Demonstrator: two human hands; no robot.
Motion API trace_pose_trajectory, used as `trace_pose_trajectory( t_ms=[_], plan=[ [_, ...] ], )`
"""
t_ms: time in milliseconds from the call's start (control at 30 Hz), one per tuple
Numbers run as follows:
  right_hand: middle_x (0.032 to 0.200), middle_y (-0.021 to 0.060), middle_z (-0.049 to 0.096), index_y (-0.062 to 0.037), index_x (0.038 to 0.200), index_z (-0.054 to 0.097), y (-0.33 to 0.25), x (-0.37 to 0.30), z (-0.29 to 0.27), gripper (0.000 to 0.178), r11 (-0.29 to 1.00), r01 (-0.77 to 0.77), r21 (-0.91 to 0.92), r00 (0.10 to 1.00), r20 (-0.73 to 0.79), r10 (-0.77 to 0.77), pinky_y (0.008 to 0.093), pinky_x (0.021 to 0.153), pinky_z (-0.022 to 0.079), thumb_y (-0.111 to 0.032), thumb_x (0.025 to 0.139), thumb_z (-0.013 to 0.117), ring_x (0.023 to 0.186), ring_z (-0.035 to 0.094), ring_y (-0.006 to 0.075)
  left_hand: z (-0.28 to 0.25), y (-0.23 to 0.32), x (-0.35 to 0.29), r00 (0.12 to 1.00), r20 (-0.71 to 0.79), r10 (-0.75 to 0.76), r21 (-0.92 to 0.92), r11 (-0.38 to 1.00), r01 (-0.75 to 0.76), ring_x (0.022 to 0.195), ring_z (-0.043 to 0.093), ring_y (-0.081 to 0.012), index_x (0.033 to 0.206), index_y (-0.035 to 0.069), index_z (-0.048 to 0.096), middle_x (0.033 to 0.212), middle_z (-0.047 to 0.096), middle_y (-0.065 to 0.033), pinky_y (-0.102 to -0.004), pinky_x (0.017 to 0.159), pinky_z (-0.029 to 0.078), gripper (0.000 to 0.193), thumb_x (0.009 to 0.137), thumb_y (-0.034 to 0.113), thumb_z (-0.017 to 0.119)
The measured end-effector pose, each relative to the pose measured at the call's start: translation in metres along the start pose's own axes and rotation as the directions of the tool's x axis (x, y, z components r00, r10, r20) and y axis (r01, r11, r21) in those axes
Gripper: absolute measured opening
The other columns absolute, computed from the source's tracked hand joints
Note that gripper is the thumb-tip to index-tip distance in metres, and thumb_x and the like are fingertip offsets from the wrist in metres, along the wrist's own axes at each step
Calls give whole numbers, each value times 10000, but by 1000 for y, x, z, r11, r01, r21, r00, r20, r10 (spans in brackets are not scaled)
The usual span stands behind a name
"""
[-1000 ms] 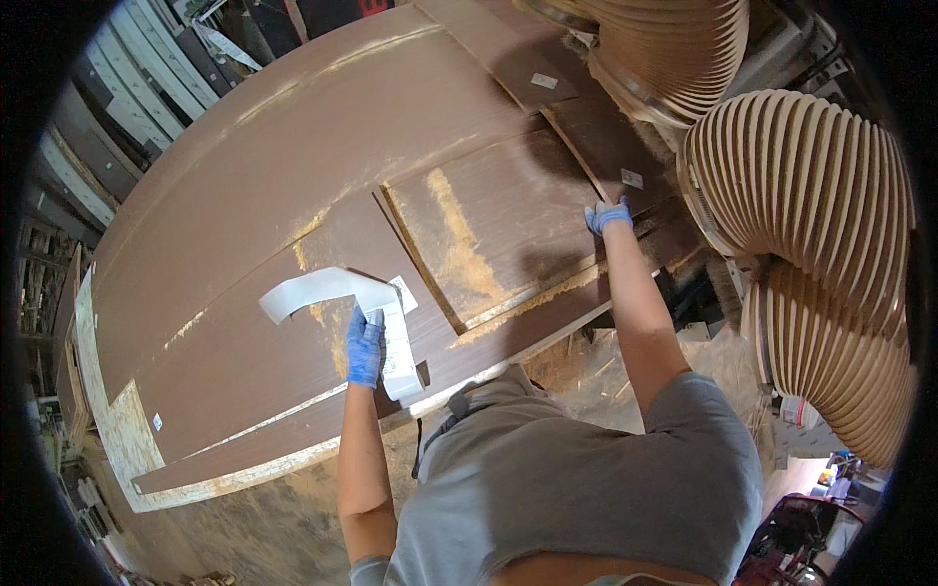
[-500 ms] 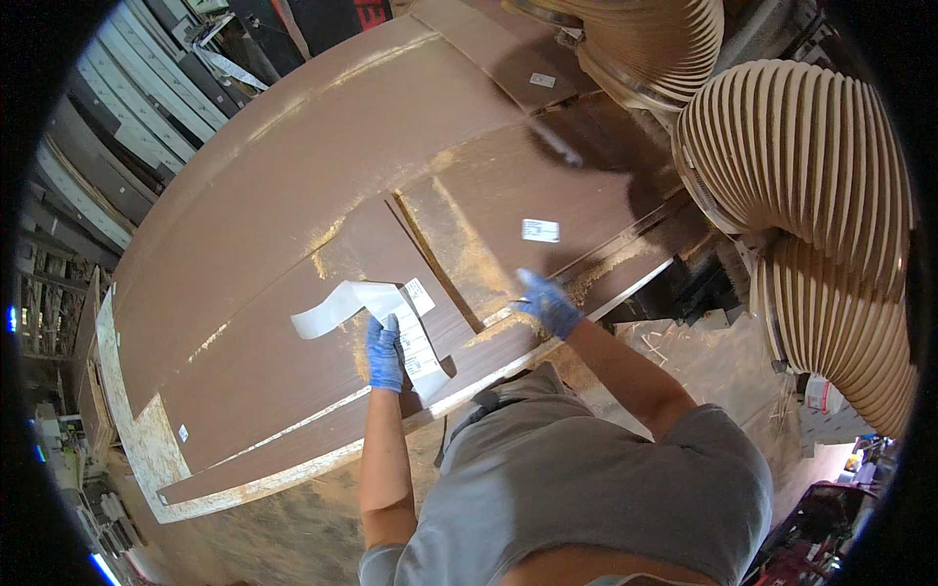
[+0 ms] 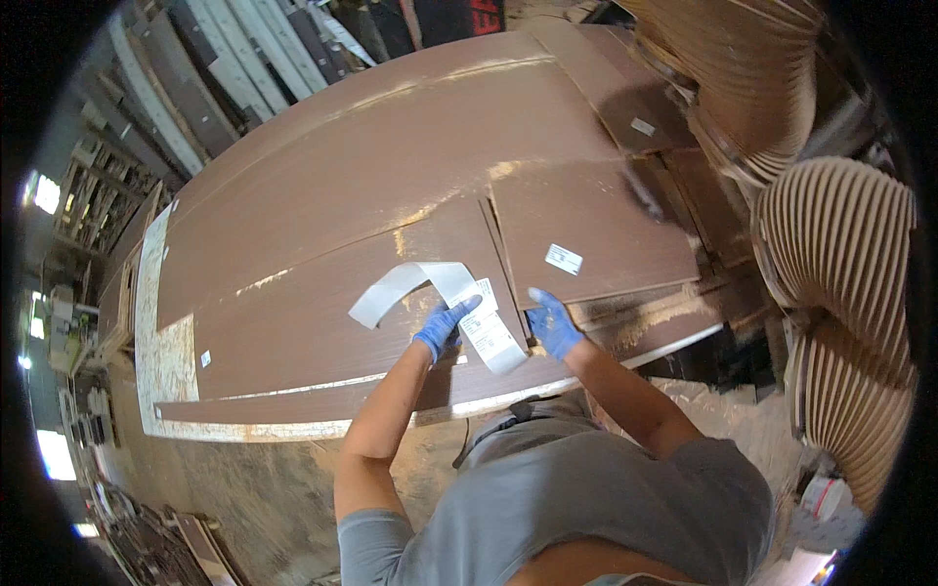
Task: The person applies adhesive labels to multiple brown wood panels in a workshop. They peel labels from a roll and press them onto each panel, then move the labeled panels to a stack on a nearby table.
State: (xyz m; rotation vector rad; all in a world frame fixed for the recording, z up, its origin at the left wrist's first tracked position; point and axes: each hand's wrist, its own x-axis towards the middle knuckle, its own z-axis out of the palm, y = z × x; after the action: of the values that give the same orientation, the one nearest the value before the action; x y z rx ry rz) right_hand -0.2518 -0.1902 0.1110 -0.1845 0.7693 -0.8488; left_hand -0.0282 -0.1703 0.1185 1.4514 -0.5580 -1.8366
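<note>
In my left hand (image 3: 442, 327), closed in a blue glove, is a curling strip of white labels (image 3: 410, 281). Its printed labels hang over the brown boards, and the pale end curls away to the left. My right hand (image 3: 555, 327), also gloved in blue, is at the front edge of a brown panel (image 3: 596, 210), with fingers partly spread. A small white label (image 3: 564, 259) lies on that panel, just beyond the hand. Left of it, another brown board (image 3: 332, 322) lies close alongside, a narrow dark gap between them.
Ribbed tan ducts (image 3: 840, 254) hang along the right side. Sawdust (image 3: 640, 327) lies in patches on the boards. A worn white edge (image 3: 176, 366) borders the table at the left. Long strips (image 3: 234, 59) are stacked at the back left.
The labelled right-hand panel has shifted left, narrowing the sawdust-covered gap beside the other board. My right hand has come nearer the left one. The view has swung, moving the scene in the picture.
</note>
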Motion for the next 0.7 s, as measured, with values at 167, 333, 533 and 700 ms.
trace_pose_trajectory(
  t_ms=[167,333,533,700],
  plan=[
    [1005,115,618,-32,1106,536,-19,-26,-10,446,971,-239,30,969,72,236,363,838,452,-350,805,617,881,583,252,12,13,-39,962,238,-134,-182,967,180,1066,542,-242,1161,94,548,1149,587,-104,-403,946,415,632,696,483,724],
    [861,79,577,-94,939,563,8,2,-77,360,984,33,173,945,315,-87,381,782,442,-445,888,500,766,520,222,45,-21,-67,995,103,-13,-434,899,57,882,634,-254,1115,42,554,996,643,-117,-379,838,500,545,717,384,699],
    [975,132,602,6,1292,392,-17,-7,-75,532,967,-104,234,958,285,34,269,610,459,-363,919,482,685,507,159,26,-39,-140,980,-38,194,-632,755,-174,923,592,-231,1181,66,498,1033,603,-108,-368,821,499,601,711,369,720],
    [1232,149,494,-21,1315,375,-31,-60,-19,563,999,-21,-47,996,90,25,394,950,397,-283,868,596,1111,463,257,-18,-85,-204,841,-416,346,-607,583,-540,921,585,-170,1179,36,506,1030,603,-78,-294,819,491,540,767,337,684]
  ],
)
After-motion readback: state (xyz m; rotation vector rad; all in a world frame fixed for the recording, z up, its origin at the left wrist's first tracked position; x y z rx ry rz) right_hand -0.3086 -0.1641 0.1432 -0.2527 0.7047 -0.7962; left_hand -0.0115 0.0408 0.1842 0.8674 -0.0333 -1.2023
